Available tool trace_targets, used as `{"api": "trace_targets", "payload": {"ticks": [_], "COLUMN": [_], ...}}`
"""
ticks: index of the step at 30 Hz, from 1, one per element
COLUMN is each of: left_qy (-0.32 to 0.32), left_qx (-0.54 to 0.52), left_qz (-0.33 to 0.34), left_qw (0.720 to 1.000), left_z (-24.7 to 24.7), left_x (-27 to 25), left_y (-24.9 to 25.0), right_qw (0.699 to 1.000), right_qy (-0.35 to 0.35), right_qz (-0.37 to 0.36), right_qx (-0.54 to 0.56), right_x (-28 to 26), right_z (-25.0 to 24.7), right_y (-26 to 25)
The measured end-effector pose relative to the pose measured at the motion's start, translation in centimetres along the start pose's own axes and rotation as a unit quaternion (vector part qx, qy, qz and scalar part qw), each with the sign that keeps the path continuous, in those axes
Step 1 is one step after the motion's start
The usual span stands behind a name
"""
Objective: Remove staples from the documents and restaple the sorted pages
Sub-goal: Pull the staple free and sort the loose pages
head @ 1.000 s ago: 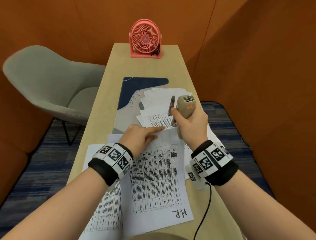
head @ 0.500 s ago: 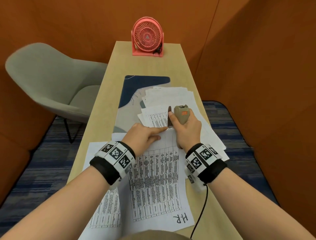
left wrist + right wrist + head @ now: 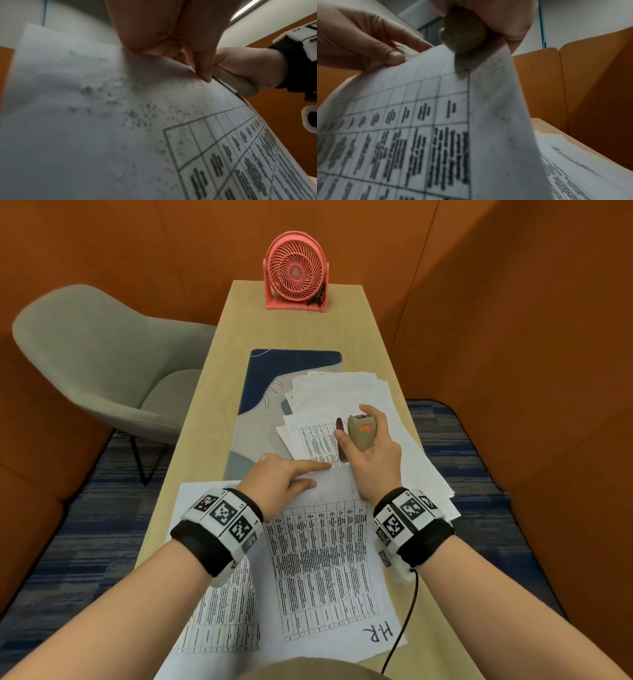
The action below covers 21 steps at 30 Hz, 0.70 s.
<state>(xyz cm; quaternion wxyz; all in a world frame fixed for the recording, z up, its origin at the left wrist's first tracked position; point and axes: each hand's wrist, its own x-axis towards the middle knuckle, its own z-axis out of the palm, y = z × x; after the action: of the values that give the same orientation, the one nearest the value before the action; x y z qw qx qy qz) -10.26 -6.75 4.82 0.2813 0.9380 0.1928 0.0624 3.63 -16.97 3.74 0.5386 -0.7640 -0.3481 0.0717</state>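
On desk centre, my left hand (image 3: 284, 477) pins top edge of printed sheet (image 3: 322, 563), index finger straight. My right hand (image 3: 371, 455) wrapped round stapler (image 3: 361, 431) at same corner. Risk: finger just beside stapler mouth, could get nipped; pages may slip, staple lands crooked.

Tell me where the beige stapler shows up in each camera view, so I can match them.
Head: stapler right of centre, gripped upright in the right hand.
Left wrist: its pale body at centre right, under that hand.
Right wrist: its rounded end at top centre.
Shared landmark: the table-printed sheet.
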Motion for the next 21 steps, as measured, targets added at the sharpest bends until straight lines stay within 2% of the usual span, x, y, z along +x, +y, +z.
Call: {"api": "trace_targets", "payload": {"ticks": [3,6,8,10,11,14,16,18,21], "left_qy": [0.004,0.013,0.027,0.032,0.034,0.042,0.04,0.038,0.032], "left_qx": [0.0,0.005,0.0,0.007,0.013,0.03,0.038,0.036,0.027], "left_qz": [-0.006,-0.025,-0.044,-0.067,-0.076,-0.089,-0.095,-0.094,-0.084], "left_qw": [1.0,1.0,0.999,0.997,0.996,0.995,0.994,0.994,0.996], "left_z": [0.1,0.2,0.2,0.0,0.0,-0.1,0.0,0.3,0.5], "left_x": [0.0,-0.3,-0.5,-0.5,-0.5,-0.2,-0.1,0.0,0.0], "left_y": [-0.5,-1.7,-2.5,-3.2,-3.5,-3.7,-3.7,-3.6,-3.2], "right_qw": [0.999,0.982,0.978,0.98,0.97,0.911,0.866,0.841,0.836], "right_qy": [0.022,0.079,0.094,0.046,0.001,-0.139,-0.209,-0.23,-0.236], "right_qz": [0.028,0.123,0.166,0.182,0.199,0.259,0.266,0.267,0.264], "right_qx": [0.023,0.117,0.08,-0.061,-0.137,-0.29,-0.368,-0.411,-0.42], "right_x": [0.1,0.9,1.2,1.0,0.6,-1.6,-3.2,-4.2,-4.9], "right_z": [-0.7,-2.6,-4.4,-5.5,-5.8,-5.8,-5.7,-5.5,-5.2], "right_y": [-0.3,-0.5,0.2,2.5,4.0,9.1,11.5,12.7,13.5]}}
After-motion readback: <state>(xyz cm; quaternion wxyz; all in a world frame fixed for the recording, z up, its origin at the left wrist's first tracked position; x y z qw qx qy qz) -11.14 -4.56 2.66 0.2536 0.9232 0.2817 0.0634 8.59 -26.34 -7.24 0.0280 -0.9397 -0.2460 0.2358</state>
